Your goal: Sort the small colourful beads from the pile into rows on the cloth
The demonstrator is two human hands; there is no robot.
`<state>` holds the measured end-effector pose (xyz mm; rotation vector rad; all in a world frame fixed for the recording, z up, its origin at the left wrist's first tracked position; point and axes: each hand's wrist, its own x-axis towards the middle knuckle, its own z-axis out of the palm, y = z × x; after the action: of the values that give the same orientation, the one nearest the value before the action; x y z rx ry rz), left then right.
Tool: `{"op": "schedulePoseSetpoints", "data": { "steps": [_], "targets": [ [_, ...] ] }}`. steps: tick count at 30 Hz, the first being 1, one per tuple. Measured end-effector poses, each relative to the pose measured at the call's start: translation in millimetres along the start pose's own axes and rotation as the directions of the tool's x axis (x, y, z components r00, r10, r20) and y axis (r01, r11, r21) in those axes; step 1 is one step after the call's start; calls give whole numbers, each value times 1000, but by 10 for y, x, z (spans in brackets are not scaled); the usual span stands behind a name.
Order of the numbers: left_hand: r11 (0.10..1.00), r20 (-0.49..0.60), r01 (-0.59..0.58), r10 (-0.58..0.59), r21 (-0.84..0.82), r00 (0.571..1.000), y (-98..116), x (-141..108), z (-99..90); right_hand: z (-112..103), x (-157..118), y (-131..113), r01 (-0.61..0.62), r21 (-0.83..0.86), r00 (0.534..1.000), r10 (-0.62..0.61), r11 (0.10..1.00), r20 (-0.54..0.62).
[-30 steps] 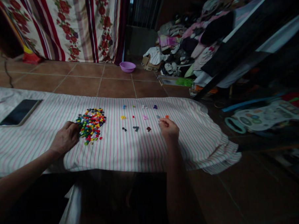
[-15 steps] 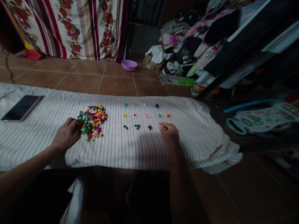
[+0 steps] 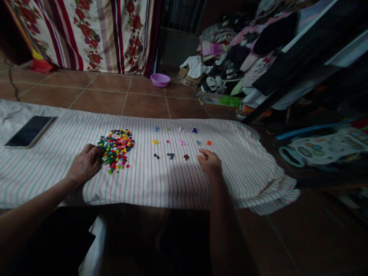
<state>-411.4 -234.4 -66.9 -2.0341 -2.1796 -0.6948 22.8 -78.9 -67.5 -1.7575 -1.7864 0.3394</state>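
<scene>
A mixed heap of small coloured pieces (image 3: 116, 149) lies on the striped cloth (image 3: 137, 189). My left hand (image 3: 86, 163) rests at the heap's left edge, fingers curled, their tips hidden against the pieces. To the right are small groups sorted by colour, among them yellow pieces (image 3: 155, 142), pink pieces (image 3: 182, 142), dark grey pieces (image 3: 171, 156) and brown pieces (image 3: 186, 157). My right hand (image 3: 210, 161) is just right of the brown group, thumb and forefinger pinched together; whatever they hold is too small to make out. An orange piece (image 3: 208, 143) lies just beyond it.
A phone (image 3: 30, 131) lies on the cloth at the left. Beyond the cloth's far edge, a purple basin (image 3: 160, 80) stands on the tiled floor near a floral curtain (image 3: 100, 32). Clothes (image 3: 241, 50) are piled at the back right.
The whole view has shifted slightly to the right. My right fingertips have drawn in a little at the same spot; the pale bit seen at them before no longer shows. My left hand stays by the heap.
</scene>
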Motion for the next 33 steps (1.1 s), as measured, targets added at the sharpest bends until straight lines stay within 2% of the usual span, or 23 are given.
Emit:
{"op": "schedulePoseSetpoints", "data": {
  "steps": [6, 10, 14, 16, 19, 22, 24, 27, 30, 33],
  "targets": [
    [1000, -18, -12, 12, -7, 1000, -9, 3, 14, -22, -1, -95, -45, -21, 990, 42, 999, -135],
    [1000, -26, 2, -2, 11, 1000, -1, 6, 23, 30, -20, -394, 48, 57, 977, -35, 997, -210],
    [1000, -31, 8, -7, 17, 999, 26, 12, 8, 264, -117, -885, 184, 219, 981, -166, 958, -96],
    [1000, -33, 18, -18, 11, 999, 34, 15, 5, 419, -203, -1153, 264, 319, 962, -271, 910, -23],
    [1000, -16, 19, -18, 15, 1000, 29, 17, 13, 630, -354, -1517, 375, 403, 886, -451, 835, 111],
    [1000, 1, 13, -13, 23, 1000, 18, 17, 23, 762, -481, -1775, 447, 416, 759, -582, 792, 293],
    [1000, 2, 16, -16, 26, 1000, 16, 18, 25, 799, -536, -1876, 456, 424, 670, -615, 783, 416],
    [999, 0, 25, -25, 22, 1000, 24, 22, 25, 805, -584, -1946, 433, 420, 563, -603, 798, 565],
    [999, -5, 37, -37, 10, 999, 36, 26, 26, 804, -621, -1964, 472, 329, 503, -556, 818, 662],
    [999, -15, 35, -35, 7, 999, 42, 28, 27, 824, -650, -1956, 533, 242, 495, -531, 811, 687]
  ]
}}
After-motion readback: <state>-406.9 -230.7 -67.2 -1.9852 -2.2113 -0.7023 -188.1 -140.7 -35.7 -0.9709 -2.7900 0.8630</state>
